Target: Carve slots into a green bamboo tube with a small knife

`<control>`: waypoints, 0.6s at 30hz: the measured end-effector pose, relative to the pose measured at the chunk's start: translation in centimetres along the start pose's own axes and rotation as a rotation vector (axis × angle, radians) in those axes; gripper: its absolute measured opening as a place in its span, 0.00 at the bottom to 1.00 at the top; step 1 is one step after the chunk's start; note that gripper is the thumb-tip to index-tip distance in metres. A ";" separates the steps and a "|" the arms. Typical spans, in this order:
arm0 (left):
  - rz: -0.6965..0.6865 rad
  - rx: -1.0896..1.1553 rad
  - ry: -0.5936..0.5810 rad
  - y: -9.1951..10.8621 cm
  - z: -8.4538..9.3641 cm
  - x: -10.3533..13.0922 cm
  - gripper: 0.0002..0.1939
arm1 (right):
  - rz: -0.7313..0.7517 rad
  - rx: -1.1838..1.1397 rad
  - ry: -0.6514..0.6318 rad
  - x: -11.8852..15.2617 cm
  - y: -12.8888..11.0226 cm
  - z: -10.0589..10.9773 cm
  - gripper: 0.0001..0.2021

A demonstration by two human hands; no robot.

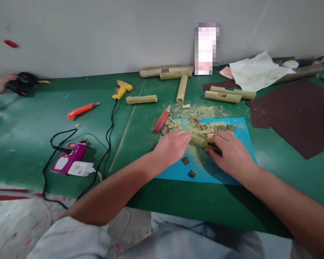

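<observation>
A bamboo tube (198, 140) lies across the blue sheet (216, 174) between my hands. My left hand (174, 144) is closed round its left end. The fingers and thumb of my right hand (228, 153) grip the right end, where a dark opening or dark piece shows; I cannot tell which. Yellowish dust and several small dark squares (185, 160) are scattered on the sheet around the tube. A red-handled knife (162, 119) lies just beyond my left hand, at the sheet's left corner.
More bamboo tubes (223, 96) lie farther back on the green table (140, 140). At left are a yellow glue gun (122, 90), an orange utility knife (82, 110) and a purple power strip (72, 154) with cords. Dark brown sheets (299, 111) lie right. Another person's hand (1, 84) shows far left.
</observation>
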State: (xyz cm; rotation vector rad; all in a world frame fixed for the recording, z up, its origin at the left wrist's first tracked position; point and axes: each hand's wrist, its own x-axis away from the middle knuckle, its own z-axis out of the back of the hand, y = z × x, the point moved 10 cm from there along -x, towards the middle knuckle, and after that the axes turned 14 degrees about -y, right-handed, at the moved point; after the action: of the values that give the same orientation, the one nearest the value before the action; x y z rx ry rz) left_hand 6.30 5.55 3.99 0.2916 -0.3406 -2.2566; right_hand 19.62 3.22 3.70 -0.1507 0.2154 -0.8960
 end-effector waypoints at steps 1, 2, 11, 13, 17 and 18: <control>0.004 0.008 0.008 -0.1 0.1 0.0 0.17 | 0.007 0.003 0.000 0.0 -0.1 0.0 0.06; 0.007 0.017 0.010 -0.1 0.2 0.0 0.17 | 0.020 0.019 -0.003 0.0 -0.3 0.0 0.06; 0.065 0.123 -0.014 -1.0 0.0 -0.2 0.16 | -0.013 -0.045 -0.009 -0.2 0.5 0.1 0.05; 0.076 0.145 -0.016 -1.1 -0.1 -0.2 0.16 | 0.024 0.011 -0.006 -0.1 -0.2 0.1 0.06; 0.091 0.207 -0.045 -1.6 -0.4 -0.6 0.14 | 0.098 0.107 0.012 0.2 -1.6 0.2 0.07; 0.092 0.229 -0.033 -1.8 -0.2 -0.7 0.14 | 0.104 0.106 0.019 0.2 -1.7 0.2 0.07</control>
State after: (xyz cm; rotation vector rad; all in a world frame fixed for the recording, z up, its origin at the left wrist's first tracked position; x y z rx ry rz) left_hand 5.57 7.19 3.32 0.3503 -0.6194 -2.1359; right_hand 18.49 2.00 4.24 -0.0328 0.1913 -0.8039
